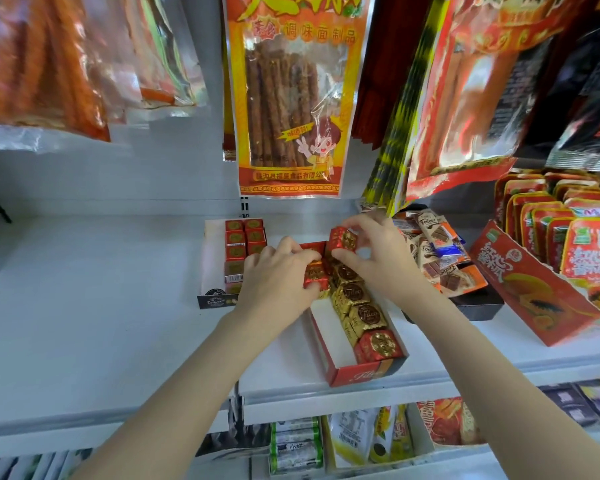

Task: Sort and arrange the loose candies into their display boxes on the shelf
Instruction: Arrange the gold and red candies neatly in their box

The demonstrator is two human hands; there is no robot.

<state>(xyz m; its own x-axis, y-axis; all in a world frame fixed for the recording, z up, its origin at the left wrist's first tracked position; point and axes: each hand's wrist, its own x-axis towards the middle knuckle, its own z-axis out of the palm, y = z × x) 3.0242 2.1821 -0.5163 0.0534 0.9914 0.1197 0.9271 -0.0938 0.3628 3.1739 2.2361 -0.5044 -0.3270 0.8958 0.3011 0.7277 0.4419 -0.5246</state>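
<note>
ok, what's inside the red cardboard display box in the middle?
Red cardboard display box holds gold foil-wrapped candies in a row, a red one at front. Hands cover the back end.

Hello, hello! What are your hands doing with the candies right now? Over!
Left hand grips a red candy. Right hand pinches another red candy above the red display box. Gold candies line the box. Nothing in the way.

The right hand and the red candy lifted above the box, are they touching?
Touching. The head view shows the right hand pinching the red candy between thumb and fingers, above the red box.
</note>
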